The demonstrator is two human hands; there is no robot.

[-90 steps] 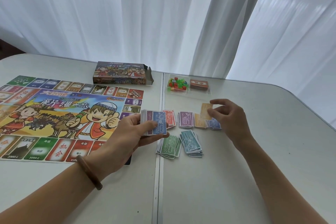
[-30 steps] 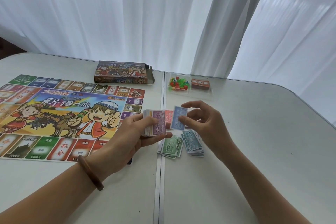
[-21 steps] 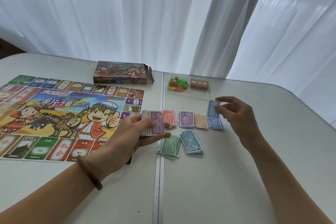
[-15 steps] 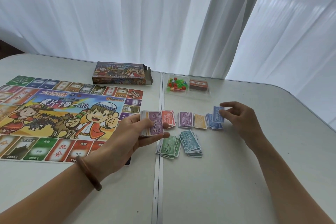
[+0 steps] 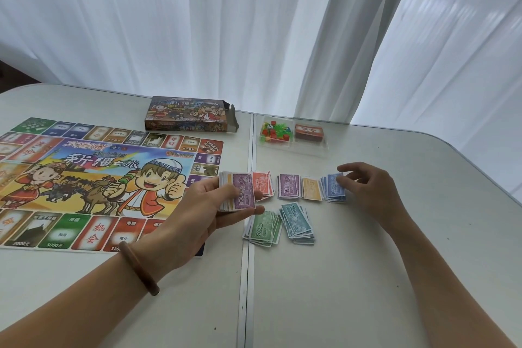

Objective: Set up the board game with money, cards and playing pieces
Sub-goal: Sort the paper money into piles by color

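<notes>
Grips in left hand (image 5: 209,206) a stack (image 5: 238,192) of notes, purple on top, thumb across it, over right edge of board (image 5: 84,178). Touches with right hand (image 5: 370,192), fingers curled, the top note of blue pile (image 5: 334,192); cannot tell whether pinched or merely touched. Sorted on table (image 5: 367,291) in a row: red pile (image 5: 265,185), partly behind stack, then purple pile (image 5: 288,186), orange pile (image 5: 312,189), blue pile. Nearer: green pile (image 5: 262,230) and teal pile (image 5: 298,220), side by side. Beyond, in clear tray (image 5: 292,148): coloured pieces (image 5: 272,133) and a red deck (image 5: 308,133). Behind board, open box (image 5: 189,114).
</notes>
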